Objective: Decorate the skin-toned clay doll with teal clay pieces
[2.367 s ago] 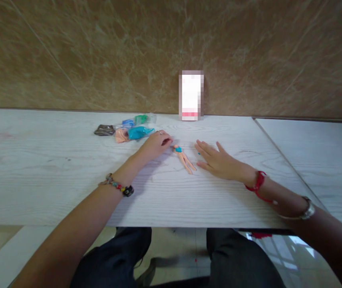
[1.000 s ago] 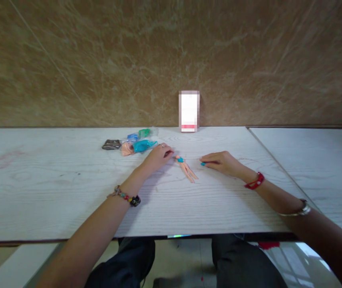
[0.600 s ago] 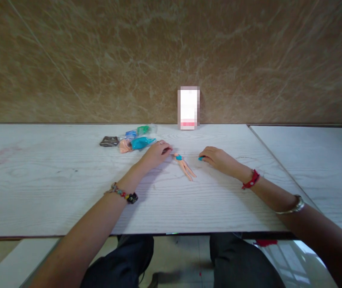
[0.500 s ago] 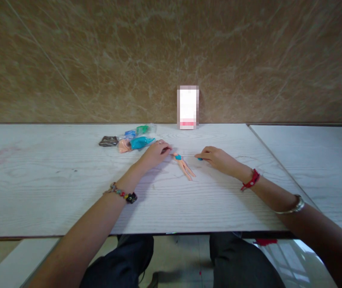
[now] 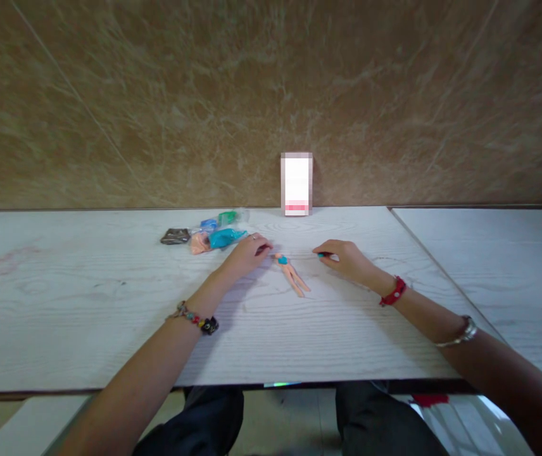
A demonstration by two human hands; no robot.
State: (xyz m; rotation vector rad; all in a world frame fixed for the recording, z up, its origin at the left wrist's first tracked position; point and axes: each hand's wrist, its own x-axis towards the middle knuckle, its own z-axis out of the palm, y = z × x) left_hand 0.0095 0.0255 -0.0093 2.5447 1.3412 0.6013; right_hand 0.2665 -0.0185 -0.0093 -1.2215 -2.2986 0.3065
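Clearly, a blue piece [image 5: 321, 255] sits between right fingers [image 5: 332, 245].

It's rather dim in here, an even, greyish light over the white wood-grain tabletop [image 5: 85, 342]. Soft shadow pools just right of the left forearm [image 5: 157, 354], and the right forearm [image 5: 427, 316] darkens toward the near right corner. Glare streaks the glossy floor [image 5: 484, 418] there. The phone screen [image 5: 296, 182] is washed-out white and pixelated; the marble wall [image 5: 271, 82] blurs and stretches toward its edges.

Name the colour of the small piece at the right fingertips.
The small piece is turquoise blue; best seen: head view.
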